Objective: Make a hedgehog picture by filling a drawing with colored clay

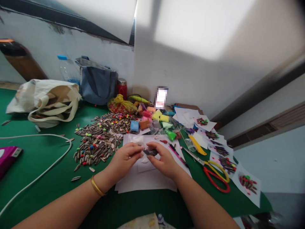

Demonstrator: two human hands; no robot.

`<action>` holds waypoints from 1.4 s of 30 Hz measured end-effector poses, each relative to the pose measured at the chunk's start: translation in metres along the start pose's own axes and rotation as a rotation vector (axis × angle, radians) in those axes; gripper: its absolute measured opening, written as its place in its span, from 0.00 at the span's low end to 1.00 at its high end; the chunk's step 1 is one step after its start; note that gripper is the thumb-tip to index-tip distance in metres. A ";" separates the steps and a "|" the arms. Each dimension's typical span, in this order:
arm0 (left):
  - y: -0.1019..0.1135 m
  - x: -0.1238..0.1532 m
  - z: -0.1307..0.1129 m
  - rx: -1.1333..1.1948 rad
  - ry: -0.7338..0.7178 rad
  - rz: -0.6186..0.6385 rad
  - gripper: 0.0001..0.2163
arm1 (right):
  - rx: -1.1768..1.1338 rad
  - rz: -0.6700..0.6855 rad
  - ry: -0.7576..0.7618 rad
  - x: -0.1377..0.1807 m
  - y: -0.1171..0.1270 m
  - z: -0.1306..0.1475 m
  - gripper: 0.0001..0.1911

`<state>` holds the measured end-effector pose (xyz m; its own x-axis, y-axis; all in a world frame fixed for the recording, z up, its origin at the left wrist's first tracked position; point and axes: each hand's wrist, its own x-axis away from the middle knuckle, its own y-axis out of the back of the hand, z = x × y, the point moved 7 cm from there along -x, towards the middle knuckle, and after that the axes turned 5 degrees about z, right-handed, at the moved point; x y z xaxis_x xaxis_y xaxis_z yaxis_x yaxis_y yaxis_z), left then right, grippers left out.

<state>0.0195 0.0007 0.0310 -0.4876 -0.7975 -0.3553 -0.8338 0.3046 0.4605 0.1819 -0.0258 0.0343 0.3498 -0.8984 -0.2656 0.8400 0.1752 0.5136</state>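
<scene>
In the head view, white paper sheets [152, 183] lay on the green table [95, 198], and everything else was ranged around them. Above their middle, the right hand [164, 160] had its thumb and fingers clamped on a small dark lump [152, 152]. The left hand [126, 159] met it from the other side, thumb and fingers bent close together; whether they pinched the lump, too, could not be told.

Left of the sheets spread a loose heap of striped seeds [95, 144] dotted with bright beads. Behind that heap, farther from the sheets, sat a cream tote bag [53, 92], its mouth gaping on contents too dim to identify. A blue bag [98, 82] stood upright beyond the seeds; its contents were hidden. Beside it were a clear blue-capped bottle [68, 70] and a closed red flask [122, 89], neither showing plainly what it held. A tied yellow mesh bag [122, 106], nearer the sheets, held reddish contents.

Just behind the sheets lay coloured blocks [144, 124], some near crumpled clear plastic. To the sheets' right, a clear cup [190, 145] rested near a yellow cutter [197, 145] and scissors [215, 175].
</scene>
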 end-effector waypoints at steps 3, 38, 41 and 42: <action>0.000 0.000 -0.002 -0.043 -0.023 0.018 0.08 | 0.011 0.038 0.005 0.001 -0.003 0.003 0.23; 0.008 0.003 -0.017 -0.133 -0.069 -0.076 0.05 | -0.106 0.017 -0.007 0.002 -0.007 0.002 0.22; 0.007 0.004 -0.016 -0.127 -0.063 -0.085 0.05 | -0.120 0.013 -0.014 0.002 -0.007 0.000 0.22; 0.007 0.004 -0.015 -0.122 -0.058 -0.089 0.05 | -0.123 0.012 -0.019 0.002 -0.007 -0.001 0.22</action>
<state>0.0156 -0.0077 0.0451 -0.4299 -0.7861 -0.4442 -0.8385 0.1653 0.5192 0.1775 -0.0288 0.0293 0.3529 -0.9032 -0.2443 0.8809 0.2328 0.4121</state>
